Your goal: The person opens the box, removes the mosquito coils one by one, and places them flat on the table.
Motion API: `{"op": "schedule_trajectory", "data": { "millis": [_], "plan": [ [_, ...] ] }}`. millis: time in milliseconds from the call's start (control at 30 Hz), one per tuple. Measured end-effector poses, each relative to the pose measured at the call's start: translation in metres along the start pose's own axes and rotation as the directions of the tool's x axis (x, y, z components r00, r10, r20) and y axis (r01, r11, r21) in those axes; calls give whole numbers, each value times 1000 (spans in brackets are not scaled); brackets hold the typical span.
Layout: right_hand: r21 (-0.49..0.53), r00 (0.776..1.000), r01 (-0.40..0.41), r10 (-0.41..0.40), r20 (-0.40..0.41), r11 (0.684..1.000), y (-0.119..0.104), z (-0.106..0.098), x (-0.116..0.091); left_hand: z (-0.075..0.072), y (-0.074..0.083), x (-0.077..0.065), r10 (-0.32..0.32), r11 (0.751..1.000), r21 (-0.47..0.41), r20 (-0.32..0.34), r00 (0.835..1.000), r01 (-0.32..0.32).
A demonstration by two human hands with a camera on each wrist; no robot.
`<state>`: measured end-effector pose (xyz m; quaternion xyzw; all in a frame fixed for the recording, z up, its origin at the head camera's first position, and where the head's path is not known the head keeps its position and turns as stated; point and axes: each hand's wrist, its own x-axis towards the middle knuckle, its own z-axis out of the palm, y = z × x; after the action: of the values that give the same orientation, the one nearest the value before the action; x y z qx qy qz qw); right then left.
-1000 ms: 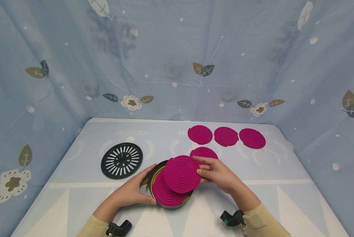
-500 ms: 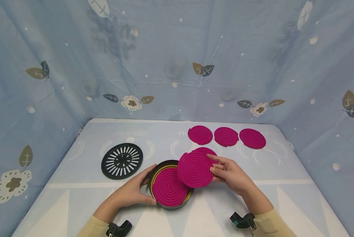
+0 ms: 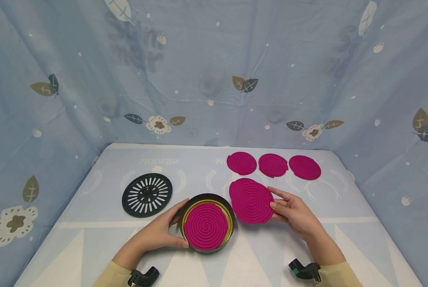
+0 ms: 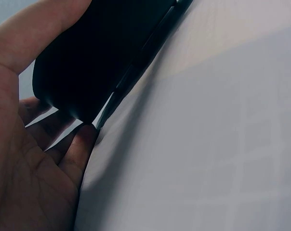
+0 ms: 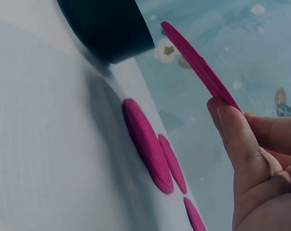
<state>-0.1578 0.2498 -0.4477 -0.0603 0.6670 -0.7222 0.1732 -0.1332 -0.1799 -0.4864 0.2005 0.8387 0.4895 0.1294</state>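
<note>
My right hand [image 3: 294, 211] pinches a magenta mosquito coil [image 3: 253, 203] by its right edge. In the right wrist view the held coil [image 5: 198, 62] appears edge-on, raised above the table. Behind it lies another coil [image 5: 148, 147], mostly covered by it in the head view. My left hand [image 3: 165, 229] holds the left side of a dark round tin [image 3: 207, 252], thumb at the front and fingers behind. A coil [image 3: 205, 226] lies inside the tin, within a yellowish inner ring. The left wrist view shows the tin's dark wall [image 4: 97, 53] between thumb and fingers.
A black slotted round lid [image 3: 147, 195] lies left of the tin. Along the back of the table [image 3: 103, 247] sit three more coils, at left [image 3: 241, 163], middle [image 3: 273, 165] and right [image 3: 305, 167]. A blue patterned curtain [image 3: 199, 71] surrounds the table.
My right hand has moved right with the pinched coil, from over the tin to over the coil on the table. The coil inside the tin is now uncovered. My left hand stays put.
</note>
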Motion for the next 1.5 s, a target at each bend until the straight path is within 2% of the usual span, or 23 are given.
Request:
{"op": "schedule_trajectory", "data": {
  "millis": [467,800,1100,1300,1500],
  "plan": [
    [106,997,71,-66,-46,992,11,-27,-15,-1,1,0,-15,1000,15,-3,1000,15],
    [115,982,108,-89,-165,987,16,-44,-22,0,0,0,-20,1000,6,1,1000,20],
    [183,968,83,-36,-248,980,21,-53,-22,0,-1,0,-16,1000,0,1,1000,16],
    [192,955,71,-11,-295,979,25,-57,-21,-1,-1,0,-11,1000,-3,5,1000,11],
    [194,932,51,23,-362,980,30,-62,-19,-1,-2,0,-14,1000,-3,4,1000,14]
  ]
}}
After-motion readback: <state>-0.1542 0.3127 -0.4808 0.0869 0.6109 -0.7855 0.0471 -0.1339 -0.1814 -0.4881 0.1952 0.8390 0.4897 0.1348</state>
